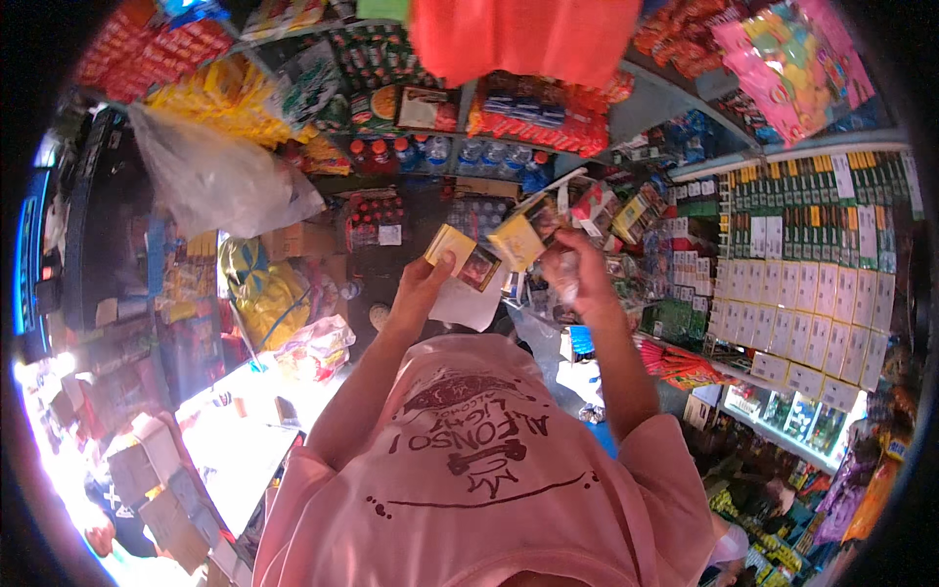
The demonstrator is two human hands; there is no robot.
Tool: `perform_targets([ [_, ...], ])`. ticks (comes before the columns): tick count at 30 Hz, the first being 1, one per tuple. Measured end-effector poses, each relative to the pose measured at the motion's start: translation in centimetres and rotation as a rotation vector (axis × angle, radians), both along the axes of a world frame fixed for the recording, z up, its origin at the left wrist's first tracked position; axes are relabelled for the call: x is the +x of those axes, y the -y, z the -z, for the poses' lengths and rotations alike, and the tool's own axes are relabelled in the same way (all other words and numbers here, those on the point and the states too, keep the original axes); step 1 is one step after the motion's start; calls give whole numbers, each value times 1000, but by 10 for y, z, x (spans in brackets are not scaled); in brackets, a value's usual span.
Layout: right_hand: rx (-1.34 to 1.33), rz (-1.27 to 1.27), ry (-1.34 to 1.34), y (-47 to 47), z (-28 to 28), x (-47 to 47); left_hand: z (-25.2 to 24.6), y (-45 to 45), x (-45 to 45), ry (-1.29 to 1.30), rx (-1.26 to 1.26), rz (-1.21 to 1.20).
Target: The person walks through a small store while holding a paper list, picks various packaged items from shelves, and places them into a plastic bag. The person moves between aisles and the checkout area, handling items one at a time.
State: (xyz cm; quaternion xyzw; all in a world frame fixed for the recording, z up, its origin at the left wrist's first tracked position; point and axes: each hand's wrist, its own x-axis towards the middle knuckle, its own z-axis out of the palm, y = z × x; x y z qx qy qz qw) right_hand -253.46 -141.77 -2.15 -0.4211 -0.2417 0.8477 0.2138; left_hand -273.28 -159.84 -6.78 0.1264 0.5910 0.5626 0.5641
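Note:
My left hand (419, 290) grips a yellow and dark cigarette pack (462, 257), with the thumb pressed on its yellow part. A white sheet (473, 304) hangs just below that pack; whether the same hand holds it I cannot tell. To the right, my right hand (579, 275) is blurred, its fingers curled at the edge of another yellow pack (519, 241) with a dark picture on it. The two packs are close together in front of my chest. Something pale and shiny (568, 277) shows by the right palm, too blurred to name.
Rows of packs (807, 293) fill a rack on the right. Shelves ahead hold bottles (491, 152) and hanging sachets (528, 110). A clear plastic bag (220, 169) and a yellow bag (264, 293) are at left. A red cloth (524, 37) hangs overhead. Another person's hand (99, 536) shows lower left.

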Motion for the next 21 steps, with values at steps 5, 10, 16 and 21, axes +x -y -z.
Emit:
perform_targets([
  [5,84,-24,83,85,0,-75,-1,27,-14,-85,144,-251],
  [10,382,-305,147,127,-19,-112,7,58,-36,-117,202,-365],
  [16,1093,-670,552,101,-64,-127,-15,92,-63,-73,333,-388],
  [21,1055,-881,223,91,-55,-151,-2,107,-76,-156,292,-254],
])
